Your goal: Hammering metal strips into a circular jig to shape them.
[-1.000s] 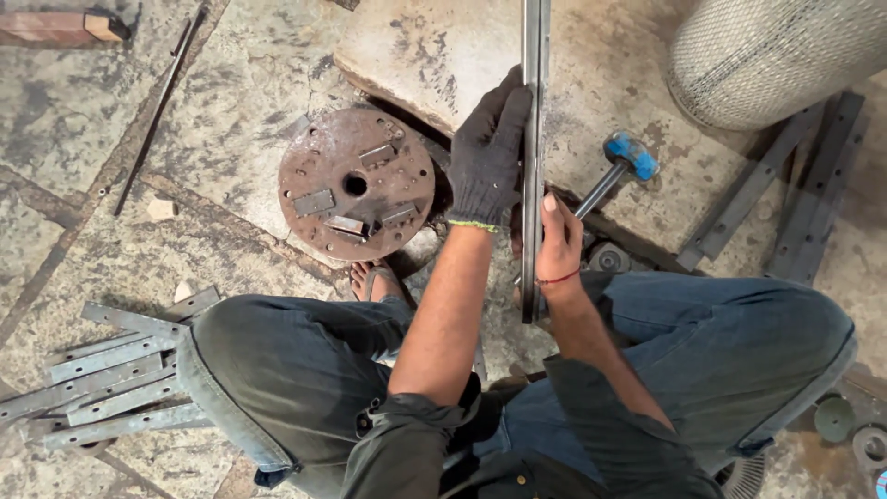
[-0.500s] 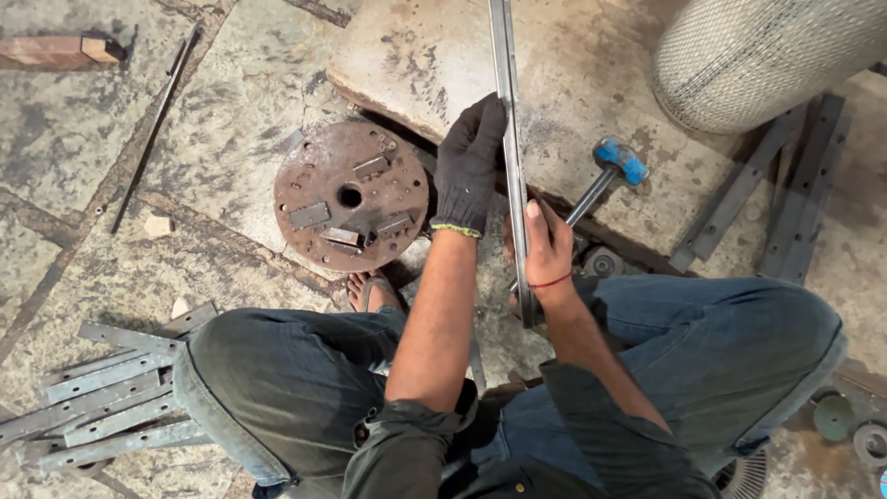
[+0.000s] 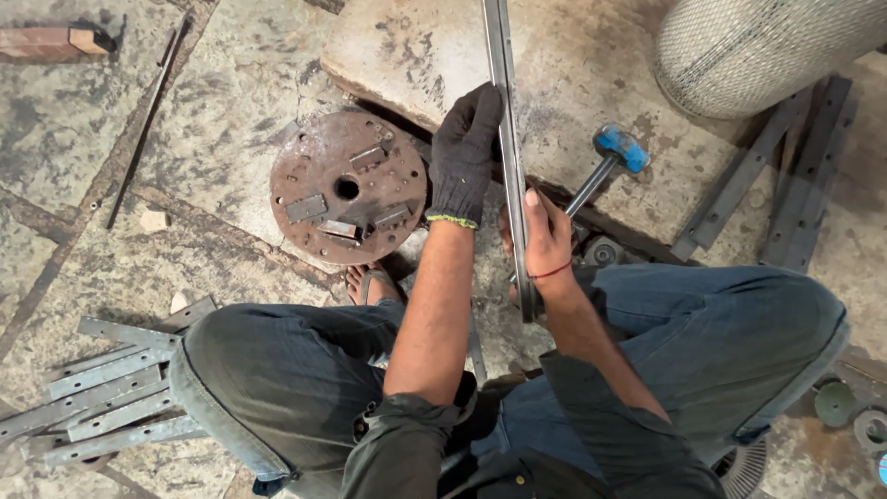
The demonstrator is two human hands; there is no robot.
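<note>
We have one head-worn view. It looks steeply down, at close range, past our knees and both hands [image 3: 517,203] onto the stone floor [image 3: 212,129].

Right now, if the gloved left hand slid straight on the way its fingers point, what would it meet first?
The left hand points up along the metal bar, over the stone slab. Only more bar and bare slab lie ahead to the picture's edge; the way looks free, though depth is unclear.
</note>
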